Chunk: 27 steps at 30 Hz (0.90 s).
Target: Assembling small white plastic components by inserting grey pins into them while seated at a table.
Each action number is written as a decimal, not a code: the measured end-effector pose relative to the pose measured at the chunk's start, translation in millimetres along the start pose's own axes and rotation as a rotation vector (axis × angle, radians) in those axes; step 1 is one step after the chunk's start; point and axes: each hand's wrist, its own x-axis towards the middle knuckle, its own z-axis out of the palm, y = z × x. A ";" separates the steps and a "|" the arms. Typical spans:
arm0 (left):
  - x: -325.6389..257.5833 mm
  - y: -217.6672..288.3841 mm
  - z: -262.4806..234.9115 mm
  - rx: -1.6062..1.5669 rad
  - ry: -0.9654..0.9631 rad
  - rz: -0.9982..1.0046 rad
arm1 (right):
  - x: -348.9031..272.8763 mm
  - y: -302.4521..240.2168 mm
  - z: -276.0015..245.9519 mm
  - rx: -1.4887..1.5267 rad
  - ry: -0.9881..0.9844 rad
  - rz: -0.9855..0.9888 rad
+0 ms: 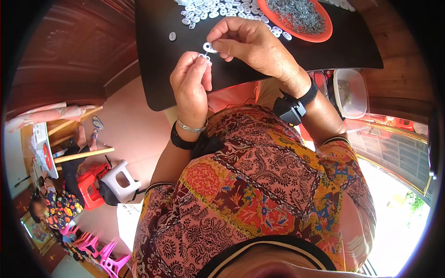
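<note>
Both my hands meet above the near part of a black table (171,69). Between thumb and fingers, my right hand (252,44) pinches a white oval plastic piece with a hole (208,47). Just below it, my left hand (191,81) pinches a small white piece (204,58) by its edge; the fingertips cover most of it. A thin metal bit shows between the two pieces, but I cannot tell which one it belongs to. Many similar white oval pieces (227,9) lie spread beyond my hands. One single oval piece (172,36) lies apart, to the left.
An orange-red bowl (316,38) full of small metal parts stands at the far right of the table. A clear plastic tub (351,92) is to the right, below table height. Stools (121,180) and a seated person (60,204) are off to the left.
</note>
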 end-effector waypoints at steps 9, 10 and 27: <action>5.4 -1.4 3.1 -0.016 0.003 0.003 | 1.3 -1.0 -3.5 0.060 -0.004 0.017; 5.8 -1.4 2.5 -0.014 -0.004 0.019 | 1.6 -1.7 -4.3 0.067 0.006 0.040; 112.0 72.2 16.8 -0.146 0.065 0.437 | 65.0 -55.8 -41.4 -0.017 0.261 -0.297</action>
